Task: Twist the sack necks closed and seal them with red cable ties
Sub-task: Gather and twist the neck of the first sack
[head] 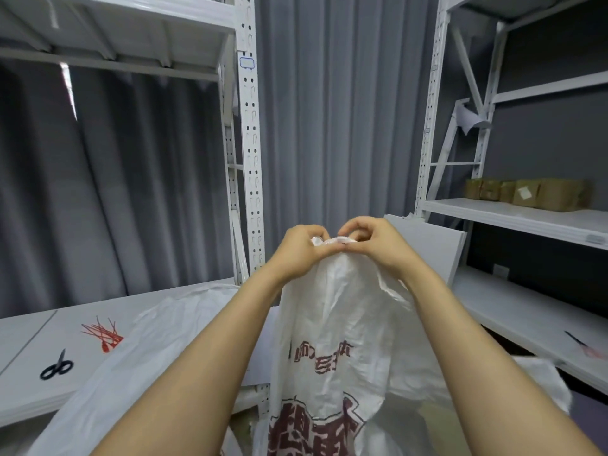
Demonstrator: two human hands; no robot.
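Observer: Sack [332, 324] stands upright in front, between the forearms. Printed side faces the camera, dark red characters on white weave.
Recorder: Neck?
Observer: Neck [334, 241] is bunched at the very top. Left grip [297, 250] is curled round the bunch from the left. Right grip [371, 241] pinches the same bunch from the right, thumb and fingertips closed on it. The two meet over the neck.
Recorder: Ties?
Observer: Red cable ties [103, 335] lie in a loose bundle on the bench [29, 327], well left of the sack. Black scissors [56, 366] lie near them, toward the front edge. Second white sack [131, 373] lies slumped over the bench edge.
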